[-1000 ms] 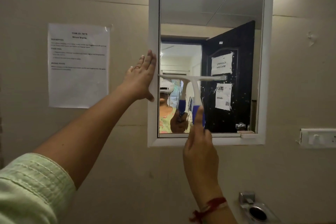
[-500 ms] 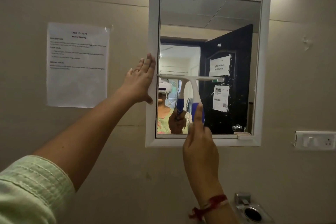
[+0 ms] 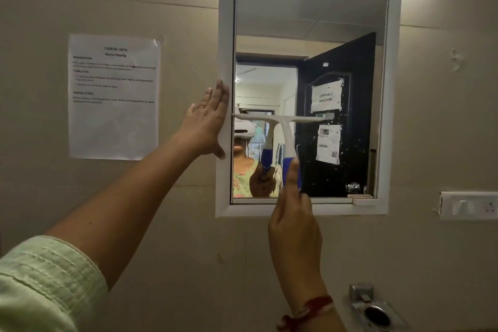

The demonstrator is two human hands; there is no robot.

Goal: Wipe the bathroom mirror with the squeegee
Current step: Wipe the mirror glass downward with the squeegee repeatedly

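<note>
- Two hands busy: right hand [image 3: 295, 226] clenched round the blue grip of the squeegee [image 3: 285, 127], thumb laid up along the handle. Left hand [image 3: 207, 127] flat and relaxed, fingers straight, pressed on the left side of the white frame [image 3: 225, 35].
- Barely any change over the last second: blade parked at about mid-height on the mirror [image 3: 310, 21], left end right by the frame, same as before, maybe a hair lower. Left hand not shifted either.
- Guessing a slow or paused downward pull, so lower half of the glass still to do. Not far along.
- Water spots [image 3: 336, 175] all over the lower right of the glass, past the blade's right end. Probably needs a second pass on that side.
- Possible snag: small white block [image 3: 361, 199] sitting on the bottom right of the frame, right at the end of a stroke on that side.
- Around it: printed notice [image 3: 113, 97] taped to the wall on the left, switch plate [image 3: 467, 205] off to the right, metal fitting [image 3: 377, 312] on the wall below. None of those in the way.
</note>
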